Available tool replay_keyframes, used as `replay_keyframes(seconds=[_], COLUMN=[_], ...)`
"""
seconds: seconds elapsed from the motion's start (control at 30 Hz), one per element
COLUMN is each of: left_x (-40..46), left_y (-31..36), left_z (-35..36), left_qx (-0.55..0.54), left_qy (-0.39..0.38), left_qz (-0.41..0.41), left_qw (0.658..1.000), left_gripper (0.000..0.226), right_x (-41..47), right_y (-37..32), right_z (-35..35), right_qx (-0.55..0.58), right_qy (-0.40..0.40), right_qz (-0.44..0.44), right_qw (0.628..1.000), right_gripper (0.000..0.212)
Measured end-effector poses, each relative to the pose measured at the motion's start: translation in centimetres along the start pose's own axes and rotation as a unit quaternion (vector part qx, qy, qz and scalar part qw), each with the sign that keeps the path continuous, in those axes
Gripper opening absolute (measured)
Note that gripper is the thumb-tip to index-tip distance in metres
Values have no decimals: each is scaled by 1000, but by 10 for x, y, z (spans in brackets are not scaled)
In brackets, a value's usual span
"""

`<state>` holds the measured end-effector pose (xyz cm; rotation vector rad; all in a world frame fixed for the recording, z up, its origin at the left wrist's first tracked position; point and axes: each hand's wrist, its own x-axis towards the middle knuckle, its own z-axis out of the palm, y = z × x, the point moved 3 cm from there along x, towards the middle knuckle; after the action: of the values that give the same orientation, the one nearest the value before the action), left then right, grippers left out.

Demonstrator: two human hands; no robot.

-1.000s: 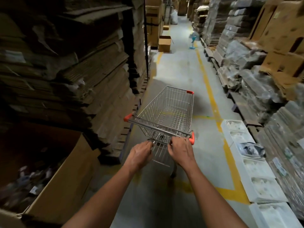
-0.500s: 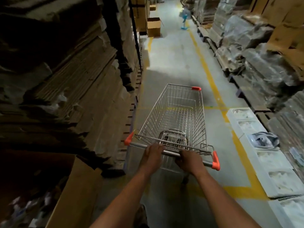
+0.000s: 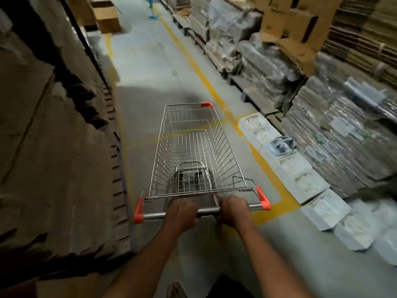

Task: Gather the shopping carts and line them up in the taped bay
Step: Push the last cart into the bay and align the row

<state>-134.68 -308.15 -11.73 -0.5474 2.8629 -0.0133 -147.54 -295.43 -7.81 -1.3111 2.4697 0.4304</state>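
Underfoot, the grey concrete floor runs as a narrow aisle into the distance, lit brightly far off and falling into shadow nearer the camera. A yellow painted line runs down the aisle's right side, and fainter yellow lines cross the floor beneath the shopping cart, meeting a thicker yellow corner mark just to the right of its handle. The cart stands in the middle of the aisle, a bare wire basket with orange corner caps, pointing away down the aisle.

Both hands grip the cart's metal handle bar: the left hand is curled round it left of centre, and the right hand is wrapped round it just beside, right of centre, knuckles up.

On the left, tall stacks of flattened brown cardboard wall the aisle, dark and close to the cart's side. On the right, bundles of plastic-wrapped cardboard sit on low pallets, with loose brown boxes piled above. A row of white moulded trays lies along the floor at the foot of those bundles, just outside the yellow line. Far ahead, an open cardboard box stands on the left edge of the aisle, and a small blue object stands on the floor near the line; what it is cannot be told.
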Motion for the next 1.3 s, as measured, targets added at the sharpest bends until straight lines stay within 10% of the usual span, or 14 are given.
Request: replay_keyframes(seconds=[1.3], left_x=[268], left_y=[-50], left_z=[-61], left_qx=[81], left_qy=[-24], left_qz=[390], left_qw=[917], left_gripper=[31], right_x=[122], right_y=[30], right_z=[-26], right_qx=[250], right_qy=[-28], right_qz=[370], right_qw=[894], right_gripper=[34])
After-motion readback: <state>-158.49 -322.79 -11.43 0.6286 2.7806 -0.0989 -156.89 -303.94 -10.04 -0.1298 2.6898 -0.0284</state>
